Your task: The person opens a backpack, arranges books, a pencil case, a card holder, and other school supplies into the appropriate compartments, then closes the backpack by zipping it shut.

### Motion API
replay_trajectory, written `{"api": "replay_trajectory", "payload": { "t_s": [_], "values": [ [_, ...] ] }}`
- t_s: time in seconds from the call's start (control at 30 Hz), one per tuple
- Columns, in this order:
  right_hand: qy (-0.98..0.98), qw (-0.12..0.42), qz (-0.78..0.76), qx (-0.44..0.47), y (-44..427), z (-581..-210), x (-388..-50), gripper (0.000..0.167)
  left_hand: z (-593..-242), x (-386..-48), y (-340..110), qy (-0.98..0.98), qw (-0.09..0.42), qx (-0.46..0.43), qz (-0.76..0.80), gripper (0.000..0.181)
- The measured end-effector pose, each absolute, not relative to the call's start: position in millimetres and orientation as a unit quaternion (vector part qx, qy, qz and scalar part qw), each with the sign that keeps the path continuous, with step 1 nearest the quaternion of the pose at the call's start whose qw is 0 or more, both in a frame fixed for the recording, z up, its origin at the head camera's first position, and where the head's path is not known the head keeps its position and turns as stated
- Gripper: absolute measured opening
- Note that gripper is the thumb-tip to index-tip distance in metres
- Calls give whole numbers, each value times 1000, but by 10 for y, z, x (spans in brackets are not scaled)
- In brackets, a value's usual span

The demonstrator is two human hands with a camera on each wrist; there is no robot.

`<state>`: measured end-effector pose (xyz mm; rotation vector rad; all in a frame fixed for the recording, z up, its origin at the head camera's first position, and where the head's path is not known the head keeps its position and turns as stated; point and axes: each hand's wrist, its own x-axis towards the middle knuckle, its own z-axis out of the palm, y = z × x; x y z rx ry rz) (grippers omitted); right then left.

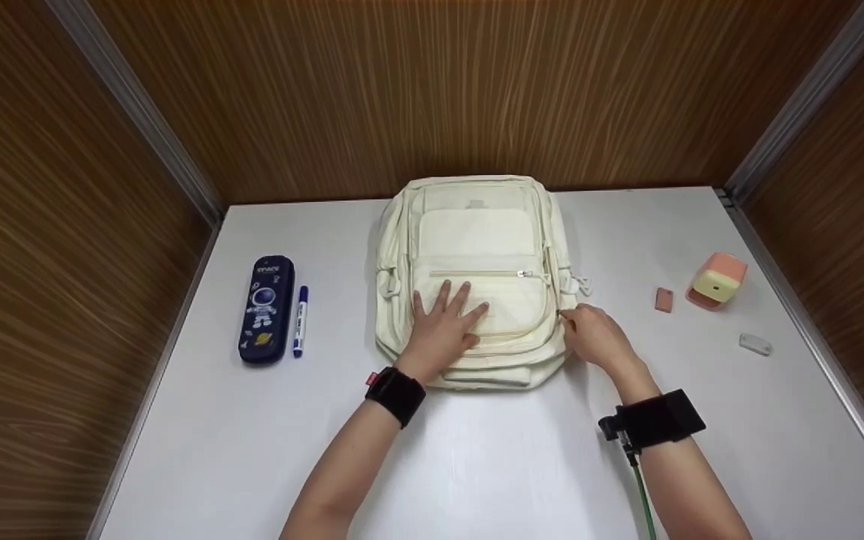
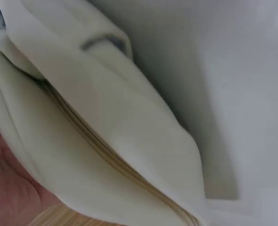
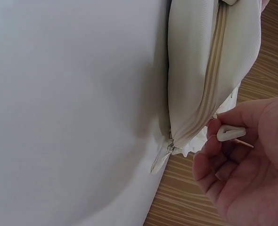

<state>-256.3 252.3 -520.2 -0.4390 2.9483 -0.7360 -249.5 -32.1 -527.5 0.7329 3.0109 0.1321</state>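
Observation:
A cream backpack [image 1: 477, 232] lies flat on the white table, its front pocket side facing up. My left hand [image 1: 439, 334] rests on its lower front with the fingers spread. At the bag's right side, my right hand [image 1: 593, 334] pinches a zipper pull [image 3: 231, 133], a pale loop that shows between thumb and fingers in the right wrist view. The zipper [image 3: 213, 70] runs along the bag's side from there. In the left wrist view the backpack's side [image 2: 106, 103] fills much of the frame, with part of the left hand at the edge.
Left of the bag lie a navy pencil case [image 1: 267, 309] and a blue-and-white marker [image 1: 301, 321]. On the right are a small pink eraser-like block [image 1: 664, 300], a pink and yellow device [image 1: 717, 281] and a small grey piece [image 1: 755, 344]. Wood-grain panels [image 1: 432, 90] border the table.

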Motion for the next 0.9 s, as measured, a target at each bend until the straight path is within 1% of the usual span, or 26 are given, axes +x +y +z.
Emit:
{"api": "replay_trajectory", "payload": {
  "t_s": [0.1,0.17,0.23,0.43,0.53,0.6,0.7,0.9],
  "values": [
    [958,44,-246,-139,2519,-5213,-2571,19,-5307,-2561,-409,972,34,228,43,71],
    [957,48,-252,-137,2519,-5204,-2580,20,-5339,-2579,-438,972,33,228,44,73],
    [955,52,-261,-135,2523,-5186,-2588,22,-5360,-2584,-445,971,16,237,36,70],
    [950,74,-284,-111,2537,-5100,-2595,31,-5397,-2571,-426,964,-65,255,-28,52],
    [949,79,-287,-107,2537,-5059,-2593,32,-5392,-2566,-420,962,-84,257,-31,46],
    [948,76,-289,-110,2542,-5046,-2586,30,-5380,-2565,-420,964,-78,254,-21,45],
    [944,70,-301,-118,2555,-5024,-2551,25,-5350,-2566,-420,967,-56,247,10,44],
    [929,92,-337,-125,2557,-4945,-2431,21,-5277,-2583,-422,972,-11,221,79,44]
  ]
}}
